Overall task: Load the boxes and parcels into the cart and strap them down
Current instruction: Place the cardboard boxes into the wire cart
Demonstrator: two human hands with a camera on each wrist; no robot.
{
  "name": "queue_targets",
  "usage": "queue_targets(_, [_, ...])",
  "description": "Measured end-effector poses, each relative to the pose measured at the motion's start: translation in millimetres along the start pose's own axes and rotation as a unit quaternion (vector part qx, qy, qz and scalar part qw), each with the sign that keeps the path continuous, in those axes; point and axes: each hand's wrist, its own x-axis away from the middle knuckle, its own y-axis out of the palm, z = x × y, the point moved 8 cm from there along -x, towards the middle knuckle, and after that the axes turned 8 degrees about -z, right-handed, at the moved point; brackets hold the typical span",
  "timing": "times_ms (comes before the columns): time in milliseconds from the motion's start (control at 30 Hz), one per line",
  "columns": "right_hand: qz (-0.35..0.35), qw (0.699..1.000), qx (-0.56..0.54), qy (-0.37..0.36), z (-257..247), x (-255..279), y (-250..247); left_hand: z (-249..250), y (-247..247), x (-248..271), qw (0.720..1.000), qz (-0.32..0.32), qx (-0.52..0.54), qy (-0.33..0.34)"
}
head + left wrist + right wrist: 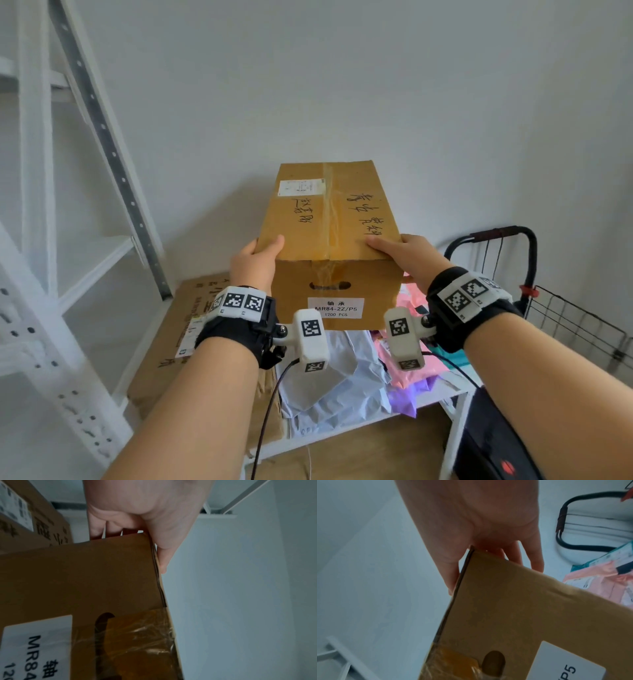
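A taped brown cardboard box with handwriting on top and a white label on its near face is held up in front of me, above the shelf. My left hand grips its near left top corner, thumb on the lid and fingers down the side; the same box and left hand show in the left wrist view. My right hand grips the near right top corner the same way, as seen with the box and right hand. The black wire cart stands to the right.
A flat cardboard box lies on the low white shelf at left. Grey, pink and purple poly-bag parcels are piled under the held box. White metal racking stands at left, a plain wall behind.
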Motion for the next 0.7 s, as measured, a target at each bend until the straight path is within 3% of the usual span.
queue_targets(300, [0.082, 0.994, -0.064, 0.020, 62, 14, -114, 3, 137, 4, 0.996, -0.084, 0.011, 0.001])
queue_targets(700, [0.167, 0.978, -0.089, 0.083, 163, 37, -281, 14, 340, 45, 0.985, -0.170, -0.003, -0.001])
